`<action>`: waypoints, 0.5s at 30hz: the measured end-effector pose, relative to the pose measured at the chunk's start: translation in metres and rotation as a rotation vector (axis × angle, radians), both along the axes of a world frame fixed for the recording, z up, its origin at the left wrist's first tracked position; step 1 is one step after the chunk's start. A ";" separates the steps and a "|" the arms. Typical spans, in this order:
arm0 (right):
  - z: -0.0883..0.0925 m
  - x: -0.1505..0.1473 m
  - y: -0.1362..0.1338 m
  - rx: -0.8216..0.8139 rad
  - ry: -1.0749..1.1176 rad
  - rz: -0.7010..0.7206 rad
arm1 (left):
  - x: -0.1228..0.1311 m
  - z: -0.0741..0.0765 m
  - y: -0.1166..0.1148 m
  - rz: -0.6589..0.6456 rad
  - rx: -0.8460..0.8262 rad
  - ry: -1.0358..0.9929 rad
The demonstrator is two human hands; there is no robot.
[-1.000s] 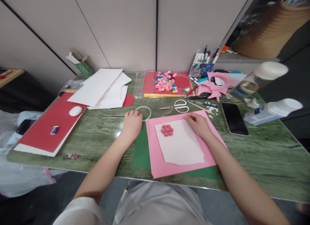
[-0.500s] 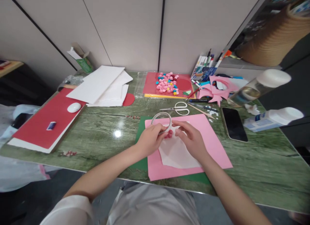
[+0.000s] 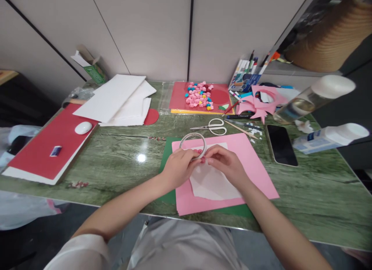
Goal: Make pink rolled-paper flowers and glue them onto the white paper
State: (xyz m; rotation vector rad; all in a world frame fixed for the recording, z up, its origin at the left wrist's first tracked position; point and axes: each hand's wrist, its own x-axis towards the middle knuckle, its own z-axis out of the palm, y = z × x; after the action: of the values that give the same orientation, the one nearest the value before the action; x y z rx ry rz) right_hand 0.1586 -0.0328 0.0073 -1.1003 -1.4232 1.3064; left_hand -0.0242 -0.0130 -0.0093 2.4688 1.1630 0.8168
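My left hand [image 3: 178, 168] is closed on a roll of tape [image 3: 205, 146], which it holds tilted up as a ring above the papers. My right hand [image 3: 227, 163] has thumb and fingers drawn together at the roll's near right edge; what lies between the fingertips is hidden. Small dark pink pieces [image 3: 202, 160] show by the fingertips and through the ring. Below both hands lies a white paper [image 3: 213, 186] with an uneven edge. It rests on pink sheets [image 3: 258, 177], with a green sheet [image 3: 166, 161] underneath.
Scissors [image 3: 216, 127] lie beyond the pink sheets. Behind them, a red sheet [image 3: 178, 95] carries several small pink, blue and yellow pieces [image 3: 199, 97]. At right are a phone [image 3: 281, 145] and two bottles [image 3: 331, 138]. White sheets [image 3: 112, 97] and a red folder [image 3: 43, 146] lie left.
My right hand's fingertips have drawn closer together and in towards the tape roll. The roll stays in my left hand, and the whole view has shifted slightly.
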 end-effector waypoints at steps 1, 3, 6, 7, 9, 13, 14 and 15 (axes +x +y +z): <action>0.000 0.000 0.000 0.022 -0.018 -0.003 | 0.000 0.000 0.001 0.009 0.000 0.006; 0.001 0.000 -0.001 0.058 -0.050 -0.027 | -0.001 0.000 0.001 0.022 0.009 0.016; 0.002 -0.001 -0.002 0.132 -0.146 -0.118 | -0.001 0.001 0.002 0.032 0.037 0.020; 0.001 -0.001 -0.002 0.176 -0.212 -0.166 | -0.001 0.001 0.002 0.033 0.051 0.021; 0.000 -0.002 -0.004 0.292 -0.384 -0.271 | -0.001 0.001 0.003 0.040 0.105 0.022; -0.006 -0.005 -0.006 0.600 -0.679 -0.343 | -0.001 -0.003 0.005 0.043 0.243 0.072; -0.007 -0.005 -0.006 0.665 -0.718 -0.347 | -0.001 -0.004 0.005 0.041 0.268 0.093; -0.008 -0.006 -0.006 0.711 -0.746 -0.349 | -0.001 -0.005 0.006 0.039 0.291 0.112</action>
State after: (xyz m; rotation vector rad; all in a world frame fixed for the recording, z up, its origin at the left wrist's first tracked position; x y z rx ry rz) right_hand 0.1530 -0.0393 -0.0012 -1.2872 -1.8923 0.0645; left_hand -0.0254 -0.0074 -0.0142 2.7661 1.2087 0.9274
